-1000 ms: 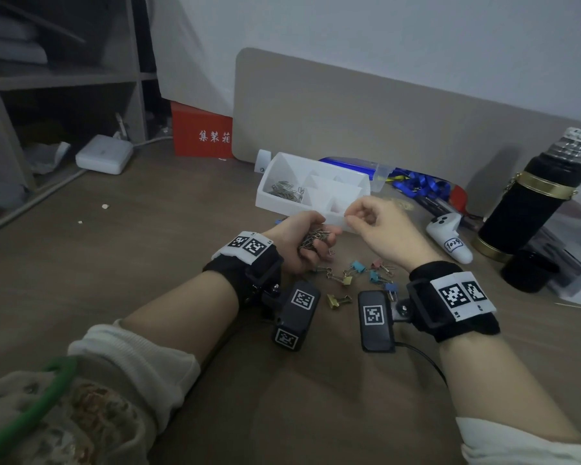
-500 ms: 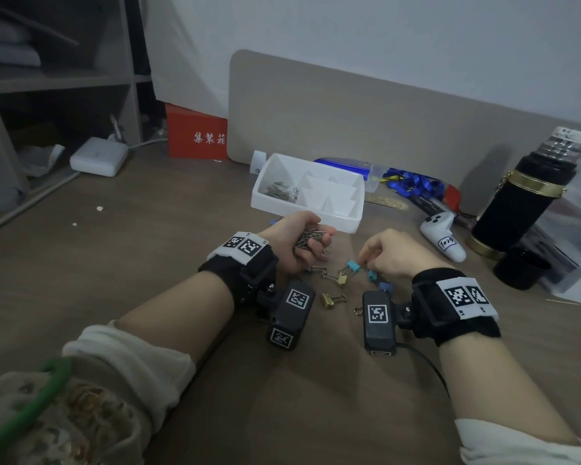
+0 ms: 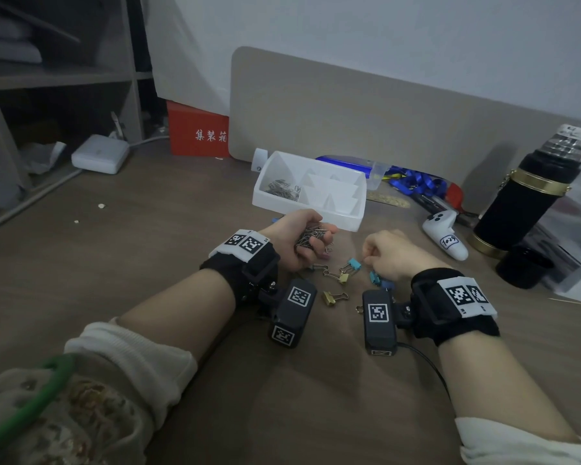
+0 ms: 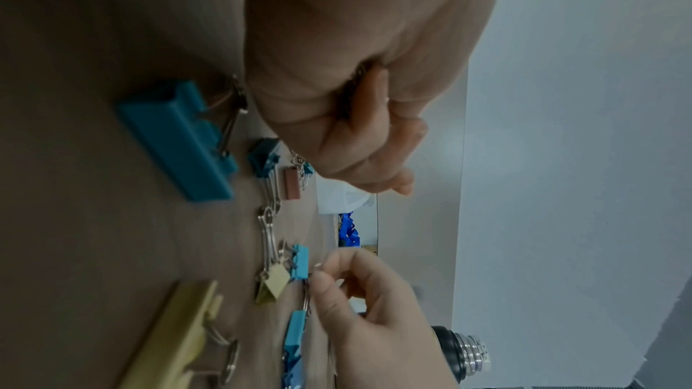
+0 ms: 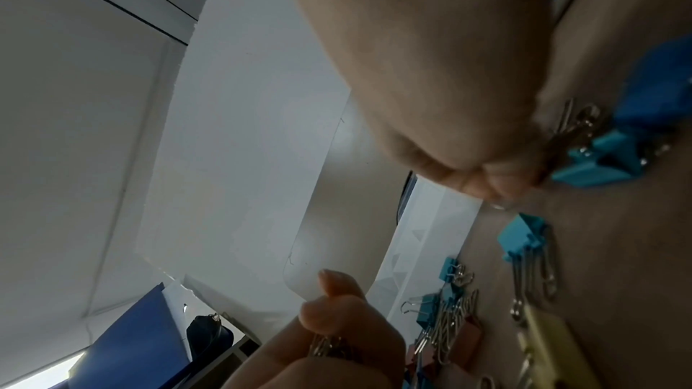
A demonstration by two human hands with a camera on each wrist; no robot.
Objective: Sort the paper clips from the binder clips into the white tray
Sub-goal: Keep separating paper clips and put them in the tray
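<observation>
My left hand (image 3: 316, 239) grips a bunch of silver paper clips (image 3: 307, 234) just in front of the white tray (image 3: 316, 211). The tray's left compartment holds more paper clips (image 3: 284, 191). Blue and gold binder clips (image 3: 354, 264) lie scattered on the table between my hands, with loose paper clips among them (image 5: 445, 327). My right hand (image 3: 366, 260) is down on the table beside a blue binder clip (image 4: 299, 262). Its fingertips (image 4: 322, 275) pinch a small silver paper clip (image 5: 500, 206).
A white controller (image 3: 445, 236) and a black flask (image 3: 524, 199) stand to the right, with a black cup (image 3: 522, 268) in front. Blue lanyards (image 3: 413, 184) lie behind the tray. A beige board (image 3: 383, 112) leans at the back; a red box (image 3: 198, 132) sits left of it.
My right hand dropped from beside the left hand to the table among the binder clips and closed its fingertips on a clip. The left hand kept its bunch, nearly still.
</observation>
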